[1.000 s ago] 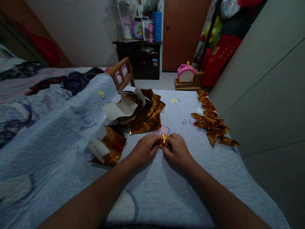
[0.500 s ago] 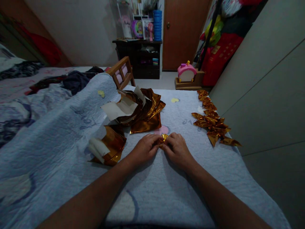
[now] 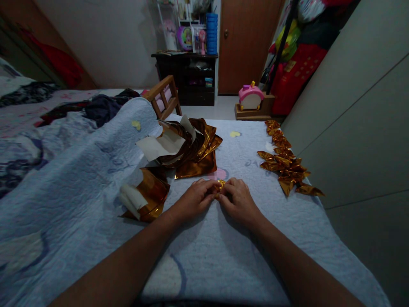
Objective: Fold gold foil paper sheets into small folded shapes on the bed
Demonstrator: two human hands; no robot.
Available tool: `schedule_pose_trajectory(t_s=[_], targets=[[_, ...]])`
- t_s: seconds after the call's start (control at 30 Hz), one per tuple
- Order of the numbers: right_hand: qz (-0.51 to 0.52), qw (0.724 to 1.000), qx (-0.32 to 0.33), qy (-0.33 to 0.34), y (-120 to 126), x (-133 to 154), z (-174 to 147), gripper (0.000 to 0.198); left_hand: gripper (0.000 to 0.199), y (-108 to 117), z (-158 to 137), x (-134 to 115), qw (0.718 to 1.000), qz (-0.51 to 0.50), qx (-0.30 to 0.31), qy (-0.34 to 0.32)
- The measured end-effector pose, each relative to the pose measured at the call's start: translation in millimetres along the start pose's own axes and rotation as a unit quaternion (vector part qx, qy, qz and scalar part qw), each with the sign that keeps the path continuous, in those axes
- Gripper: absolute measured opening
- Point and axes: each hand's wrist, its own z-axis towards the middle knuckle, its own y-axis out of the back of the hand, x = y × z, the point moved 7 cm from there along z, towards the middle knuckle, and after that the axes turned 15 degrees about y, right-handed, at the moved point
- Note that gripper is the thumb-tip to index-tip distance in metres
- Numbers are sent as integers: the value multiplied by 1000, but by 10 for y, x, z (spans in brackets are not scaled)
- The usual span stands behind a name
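Observation:
A small piece of shiny gold foil paper [image 3: 221, 184] is pinched between my two hands, its lower part hidden by my fingers. My left hand [image 3: 198, 197] closes on its left side. On the opposite side my right hand [image 3: 238, 198] grips it, thumb and fingers pressed together. Beyond my left hand spreads a large pile of gold foil sheets [image 3: 204, 164] with pale backs. A smaller curled stack of the same sheets [image 3: 153, 194] lies nearer, left of my left hand. Several folded gold foil pieces [image 3: 286, 164] form a row to the right.
A light blue quilted cover [image 3: 204, 264] lies under everything and rises in folds at the left. A pale cabinet [image 3: 361, 128] borders the right side. At the far end stand a wooden chair [image 3: 164, 96], a dark shelf unit [image 3: 185, 76] and a pink toy [image 3: 251, 98].
Almost nothing differs. Both hands stay in the same place around the foil piece, with only a very slight shift of the fingers and the view.

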Motion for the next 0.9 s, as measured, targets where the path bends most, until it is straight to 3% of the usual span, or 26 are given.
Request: schedule_pose_trajectory(t_s=[0.9], targets=[[-29,1000,2,1,-37,-16,3,11,18,-52,9,-7,997,66,-27,-19]])
